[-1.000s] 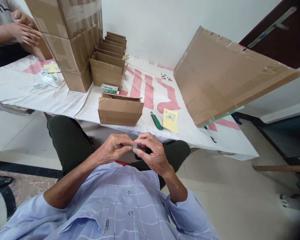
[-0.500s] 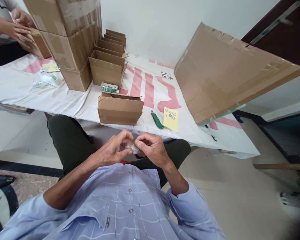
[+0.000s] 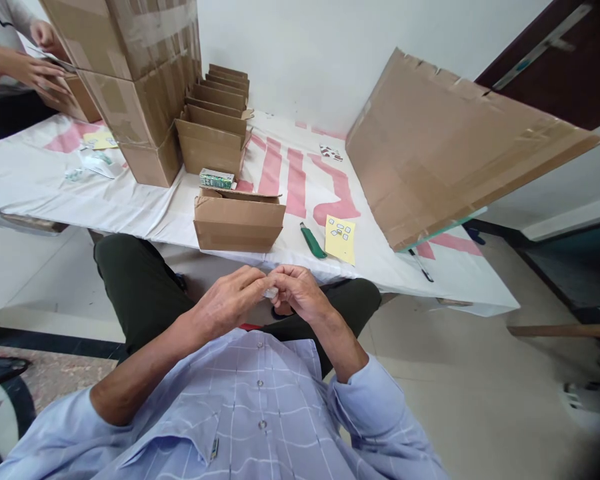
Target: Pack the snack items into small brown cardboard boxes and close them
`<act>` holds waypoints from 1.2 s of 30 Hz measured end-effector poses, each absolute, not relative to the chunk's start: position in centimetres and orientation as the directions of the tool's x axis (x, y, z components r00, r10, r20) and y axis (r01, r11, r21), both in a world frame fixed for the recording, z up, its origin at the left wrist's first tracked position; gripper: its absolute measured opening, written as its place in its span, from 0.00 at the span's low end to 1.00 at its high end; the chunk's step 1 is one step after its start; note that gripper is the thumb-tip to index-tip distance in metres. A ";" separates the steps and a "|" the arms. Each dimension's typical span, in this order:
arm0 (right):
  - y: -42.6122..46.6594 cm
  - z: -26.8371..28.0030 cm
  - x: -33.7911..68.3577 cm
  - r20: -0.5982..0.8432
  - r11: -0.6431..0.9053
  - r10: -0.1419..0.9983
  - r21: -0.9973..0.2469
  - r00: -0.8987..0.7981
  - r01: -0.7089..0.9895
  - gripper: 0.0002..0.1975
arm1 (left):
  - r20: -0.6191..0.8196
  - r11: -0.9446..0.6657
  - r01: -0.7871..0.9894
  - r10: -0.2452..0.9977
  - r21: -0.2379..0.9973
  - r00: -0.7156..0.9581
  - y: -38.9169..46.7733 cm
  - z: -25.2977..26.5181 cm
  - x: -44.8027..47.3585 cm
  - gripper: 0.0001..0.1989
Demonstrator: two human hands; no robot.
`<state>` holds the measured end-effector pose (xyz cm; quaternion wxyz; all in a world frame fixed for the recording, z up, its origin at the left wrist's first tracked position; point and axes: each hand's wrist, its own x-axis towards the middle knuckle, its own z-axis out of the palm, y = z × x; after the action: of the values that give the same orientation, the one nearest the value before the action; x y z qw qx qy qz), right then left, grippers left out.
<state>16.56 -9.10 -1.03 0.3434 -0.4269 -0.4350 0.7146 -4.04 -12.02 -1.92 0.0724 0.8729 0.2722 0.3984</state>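
Over my lap, just in front of the table's edge, my left hand and my right hand meet with their fingers closed. Between the fingertips is a small, crinkled, clear plastic piece, mostly hidden by the fingers. Its exact kind does not show. On the table ahead stands an open cardboard box, with a small green and white packet at its back edge. To its right lie a green utility knife and a yellow card with small pale pieces or prints on it.
A tall stack of taped cartons rises at the left, beside a row of open cartons. A large cardboard sheet leans at the right, near a pen. A co-worker's hands rest on another carton.
My left fingers have folded in over the plastic piece, and my hands have drawn closer together. Less of the plastic shows now. Things on the table have stayed put.
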 end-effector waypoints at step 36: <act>-11.0 -0.9 16.5 0.201 0.191 0.970 -0.978 -0.137 -0.077 0.16 | 0.338 -0.321 -0.128 0.929 0.938 0.150 -11.0 -1.4 -1.5 0.15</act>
<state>16.49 -10.97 -0.85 0.5250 -0.3945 -0.5657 0.4987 -1.47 -11.02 -1.41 0.4741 0.5919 0.3384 0.5571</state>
